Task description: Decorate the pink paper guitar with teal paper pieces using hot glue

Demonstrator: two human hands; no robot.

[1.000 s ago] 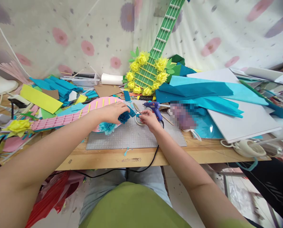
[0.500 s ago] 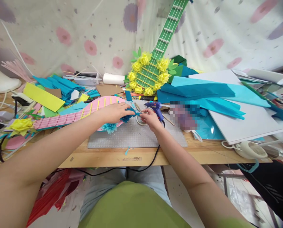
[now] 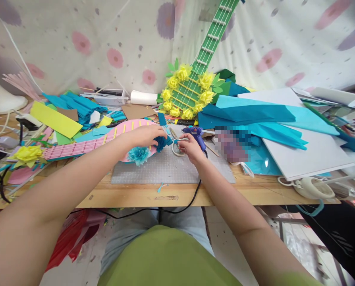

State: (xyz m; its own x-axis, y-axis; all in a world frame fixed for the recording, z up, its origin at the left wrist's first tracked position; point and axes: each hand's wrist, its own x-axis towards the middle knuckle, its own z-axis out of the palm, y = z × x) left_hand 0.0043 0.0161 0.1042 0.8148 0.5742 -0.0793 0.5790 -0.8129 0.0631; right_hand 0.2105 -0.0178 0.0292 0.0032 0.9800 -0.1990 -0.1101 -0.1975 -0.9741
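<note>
A pink cardboard guitar (image 3: 76,149) with yellow strips lies across the left of a grey cutting mat (image 3: 177,171). At its round end, my left hand (image 3: 149,136) curls its fingers over a dark blue crepe paper flower (image 3: 163,144). A light blue paper flower (image 3: 138,155) sits below that hand on the guitar's body. To the right, the fingers of my right hand (image 3: 191,147) pinch a small piece of blue paper (image 3: 175,141), apart from the flower. Scissors (image 3: 178,149) lie partly hidden beneath these fingers, and a blue glue gun (image 3: 197,137) rests just behind them.
Behind stands a green paper guitar (image 3: 205,55) ringed with yellow flowers. Blue crepe paper (image 3: 245,116) and white boards (image 3: 311,155) are stacked on the right. Paper scraps (image 3: 79,107) cover the left. A black cable (image 3: 153,212) hangs along the table's front edge.
The blue paper that stretched between my hands is now parted. My right hand has the small piece, a little away from the flower, which shows more beneath my left hand.
</note>
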